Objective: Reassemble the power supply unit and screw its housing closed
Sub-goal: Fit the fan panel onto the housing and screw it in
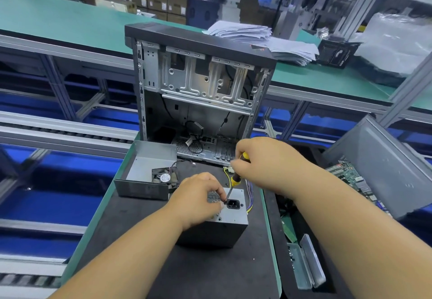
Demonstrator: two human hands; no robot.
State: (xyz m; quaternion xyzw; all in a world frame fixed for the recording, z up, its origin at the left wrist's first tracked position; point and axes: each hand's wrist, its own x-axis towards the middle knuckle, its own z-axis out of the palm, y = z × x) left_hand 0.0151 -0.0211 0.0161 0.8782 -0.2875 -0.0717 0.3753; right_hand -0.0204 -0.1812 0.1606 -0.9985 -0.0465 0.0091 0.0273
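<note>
PSU (pixel 230 219) sits on the black mat (pixel 140 240), mid-bench, socket face up. Box is grey sheet steel, square edges, hex-mesh vent beside a black mains socket (pixel 233 204). Wire bundle (pixel 248 193), yellow and purple, spills off its far right side.

Step in hand, as I read it: driving a housing screw just left of the socket. Screwdriver (pixel 235 180) has a yellow/black moulded handle and thin steel shank, tilted, tip down at the face. Right hand (pixel 264 160) is wrapped around the handle top. Left hand (pixel 201 199) rests on the vent, fingertips pinching at the tip, likely steadying the screw. Screw itself is too small to confirm.

Next move probably needs the shank brought closer to square with the face, light down-pressure, then turning until seated. Left fingers should clear once the thread bites. Risk: cam-out or a cross-thread in thin sheet metal.

Just behind left: open grey steel cover (pixel 145 172), bent U-shape, with a black fan (pixel 164 178) lying in it, round label, lead loose. So reassembly may not be complete; can't tell if that fan belongs inside.

Further back: bare PC chassis (pixel 198 83), stamped galvanised panels, standing upright. Right side: green motherboard (pixel 350 177) in a grey bin (pixel 383 158).
</note>
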